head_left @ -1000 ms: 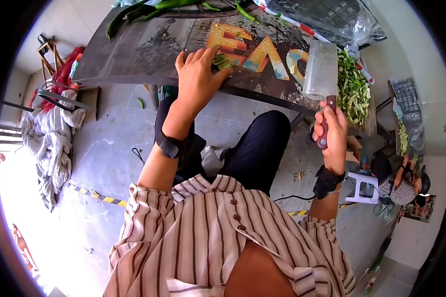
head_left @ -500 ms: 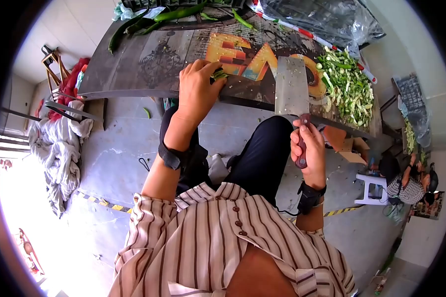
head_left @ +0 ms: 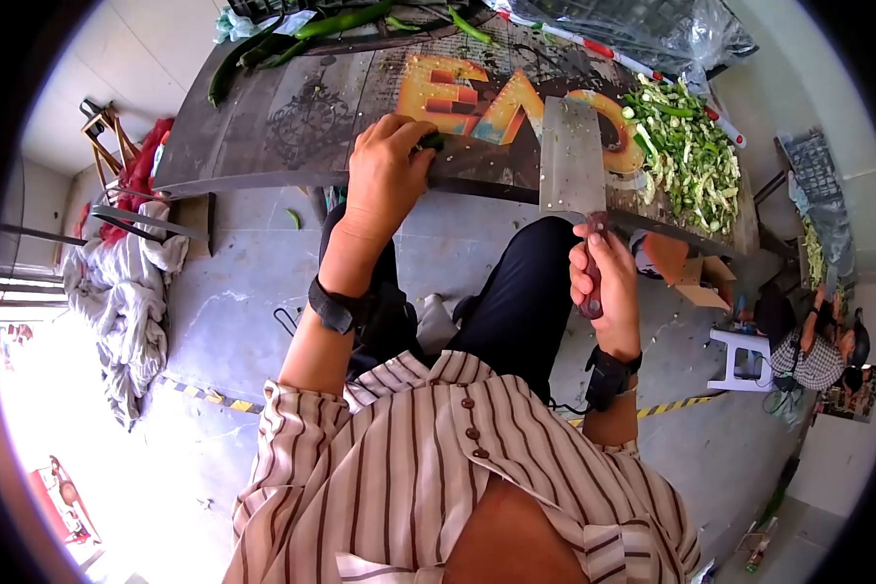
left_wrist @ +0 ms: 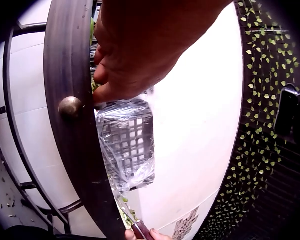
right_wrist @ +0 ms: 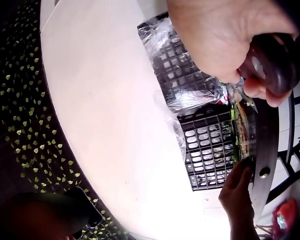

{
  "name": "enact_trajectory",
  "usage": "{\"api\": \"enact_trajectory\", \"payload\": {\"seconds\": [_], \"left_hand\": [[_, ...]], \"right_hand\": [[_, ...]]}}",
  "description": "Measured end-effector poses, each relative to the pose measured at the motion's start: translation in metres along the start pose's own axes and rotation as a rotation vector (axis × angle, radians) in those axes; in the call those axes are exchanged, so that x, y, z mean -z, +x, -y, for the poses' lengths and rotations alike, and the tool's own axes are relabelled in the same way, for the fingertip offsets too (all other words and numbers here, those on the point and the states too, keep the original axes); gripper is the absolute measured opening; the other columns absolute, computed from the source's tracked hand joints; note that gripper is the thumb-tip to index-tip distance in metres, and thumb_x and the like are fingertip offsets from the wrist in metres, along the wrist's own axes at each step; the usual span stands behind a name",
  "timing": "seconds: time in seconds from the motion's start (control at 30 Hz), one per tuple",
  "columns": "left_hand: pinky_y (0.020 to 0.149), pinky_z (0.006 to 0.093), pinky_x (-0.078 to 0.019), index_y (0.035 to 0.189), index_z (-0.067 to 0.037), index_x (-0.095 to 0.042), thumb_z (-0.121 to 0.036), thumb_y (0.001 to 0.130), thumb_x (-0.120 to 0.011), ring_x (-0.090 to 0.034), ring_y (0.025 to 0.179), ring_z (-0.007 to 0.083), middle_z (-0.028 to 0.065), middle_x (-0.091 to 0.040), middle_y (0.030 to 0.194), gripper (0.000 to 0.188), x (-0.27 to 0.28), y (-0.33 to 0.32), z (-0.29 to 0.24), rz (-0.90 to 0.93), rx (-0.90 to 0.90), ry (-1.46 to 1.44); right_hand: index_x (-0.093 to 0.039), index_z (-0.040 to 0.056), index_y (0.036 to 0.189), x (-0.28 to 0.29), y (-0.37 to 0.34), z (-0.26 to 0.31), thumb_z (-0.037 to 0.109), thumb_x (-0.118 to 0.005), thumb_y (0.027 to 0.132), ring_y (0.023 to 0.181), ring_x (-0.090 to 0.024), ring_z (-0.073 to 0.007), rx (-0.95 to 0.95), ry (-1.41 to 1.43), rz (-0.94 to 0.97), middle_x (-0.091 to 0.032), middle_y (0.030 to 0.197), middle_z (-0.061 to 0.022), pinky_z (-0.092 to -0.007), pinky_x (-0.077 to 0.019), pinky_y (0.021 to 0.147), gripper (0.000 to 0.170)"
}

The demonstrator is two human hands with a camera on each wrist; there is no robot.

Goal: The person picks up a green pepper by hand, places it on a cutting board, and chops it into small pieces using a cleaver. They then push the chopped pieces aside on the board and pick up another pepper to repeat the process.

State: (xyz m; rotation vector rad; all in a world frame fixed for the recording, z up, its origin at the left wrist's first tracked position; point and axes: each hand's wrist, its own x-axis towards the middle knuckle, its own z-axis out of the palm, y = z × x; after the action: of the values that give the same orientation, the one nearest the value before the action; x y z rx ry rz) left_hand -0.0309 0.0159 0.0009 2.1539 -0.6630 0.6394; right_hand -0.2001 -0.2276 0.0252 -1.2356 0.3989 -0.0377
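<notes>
My right hand [head_left: 613, 292] grips the dark handle of a cleaver [head_left: 569, 161], its broad blade lying over the near table edge, just left of a pile of chopped green peppers [head_left: 693, 170]. Near the front edge of the table [head_left: 253, 141], my left hand [head_left: 387, 167] has its fingers and thumb curled round a small bunch of cut green pepper [head_left: 432, 142], mostly hidden under the fingers. In the right wrist view the cleaver's handle end [right_wrist: 270, 65] shows within the curled right hand.
Whole long green peppers [head_left: 346, 21] lie at the table's back left. Behind are a black crate wrapped in clear plastic [head_left: 642, 34] and a red-and-white pole [head_left: 594, 54]. A cardboard box [head_left: 703, 282] sits below on the right. Another person [head_left: 818, 355] works near a white stool [head_left: 743, 360].
My right hand has brought the cleaver leftward, away from the chopped pile and nearer my left hand. The left hand's fingers have closed further over the cut pepper.
</notes>
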Motion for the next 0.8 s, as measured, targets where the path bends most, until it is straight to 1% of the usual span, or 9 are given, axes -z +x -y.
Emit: {"api": "enact_trajectory", "payload": {"seconds": [0.13,0.2,0.33,0.4,0.5,0.63,0.73,0.8], "left_hand": [[0.080,0.0387,-0.0504,0.102,-0.006,-0.068,-0.006,0.076,-0.070,-0.063,0.092,0.0335,0.0100,-0.065,0.097,0.026,-0.002,0.003,-0.001,0.016,0.024,-0.026],[0.082,0.0395,-0.0497,0.104,-0.007,-0.067,-0.003,0.076,-0.068,-0.061,0.095,0.0341,0.0100,-0.065,0.100,0.028,-0.007,0.006,0.000,-0.005,-0.034,-0.039],[0.083,0.0397,-0.0492,0.105,-0.008,-0.067,0.000,0.076,-0.066,-0.060,0.097,0.0337,0.0094,-0.064,0.102,0.030,-0.019,0.009,-0.004,0.002,-0.083,-0.051],[0.083,0.0409,-0.0468,0.102,-0.008,-0.066,0.005,0.074,-0.061,-0.056,0.092,0.0325,0.0074,-0.061,0.100,0.032,-0.024,0.011,-0.006,-0.031,-0.145,-0.051],[0.083,0.0397,-0.0473,0.101,-0.008,-0.067,0.006,0.074,-0.061,-0.056,0.092,0.0310,0.0060,-0.061,0.098,0.032,-0.032,0.011,-0.007,-0.064,-0.192,-0.039],[0.084,0.0385,-0.0477,0.100,-0.008,-0.068,0.005,0.074,-0.062,-0.057,0.091,0.0300,0.0058,-0.062,0.098,0.030,-0.030,0.006,-0.006,-0.044,-0.179,-0.083],[0.082,0.0369,-0.0497,0.101,-0.008,-0.070,0.005,0.075,-0.065,-0.060,0.091,0.0296,0.0071,-0.064,0.101,0.029,-0.026,0.003,-0.008,-0.029,-0.138,-0.119],[0.083,0.0378,-0.0489,0.101,-0.007,-0.068,0.004,0.076,-0.065,-0.061,0.091,0.0307,0.0075,-0.065,0.101,0.028,-0.024,0.002,-0.008,-0.067,-0.129,-0.160]], "right_hand": [[-0.054,0.0038,0.113,0.003,0.001,-0.004,0.026,-0.051,0.101,0.050,-0.045,-0.0053,0.005,0.000,0.004,-0.052,0.075,-0.0011,-0.0220,-0.0382,0.041,0.025],[-0.054,0.0037,0.113,0.004,0.002,-0.005,0.026,-0.051,0.101,0.050,-0.045,-0.0053,0.006,0.003,0.007,-0.052,0.075,-0.0012,-0.0220,-0.0382,0.041,0.025],[-0.054,0.0034,0.113,0.002,0.001,-0.004,0.026,-0.051,0.101,0.050,-0.046,-0.0056,0.004,0.020,0.006,-0.052,0.075,-0.0015,-0.0221,-0.0384,0.041,0.025],[-0.054,0.0034,0.113,0.001,0.001,-0.004,0.026,-0.051,0.101,0.050,-0.046,-0.0057,0.001,0.033,0.004,-0.052,0.075,-0.0016,-0.0221,-0.0383,0.041,0.025],[-0.055,0.0035,0.113,0.003,0.001,-0.005,0.026,-0.051,0.101,0.050,-0.046,-0.0058,-0.002,0.037,0.006,-0.052,0.075,-0.0016,-0.0221,-0.0384,0.041,0.025],[-0.055,0.0039,0.113,0.004,0.001,-0.007,0.026,-0.052,0.101,0.051,-0.046,-0.0056,0.006,0.018,0.000,-0.052,0.076,-0.0015,-0.0221,-0.0395,0.041,0.026],[-0.055,0.0046,0.113,0.005,0.002,-0.008,0.027,-0.052,0.101,0.051,-0.046,-0.0054,-0.004,0.036,0.011,-0.052,0.076,-0.0015,-0.0221,-0.0407,0.041,0.025],[-0.055,0.0049,0.113,0.004,0.002,-0.007,0.027,-0.052,0.101,0.051,-0.046,-0.0054,-0.016,0.045,0.006,-0.052,0.076,-0.0014,-0.0221,-0.0407,0.041,0.025]]}}
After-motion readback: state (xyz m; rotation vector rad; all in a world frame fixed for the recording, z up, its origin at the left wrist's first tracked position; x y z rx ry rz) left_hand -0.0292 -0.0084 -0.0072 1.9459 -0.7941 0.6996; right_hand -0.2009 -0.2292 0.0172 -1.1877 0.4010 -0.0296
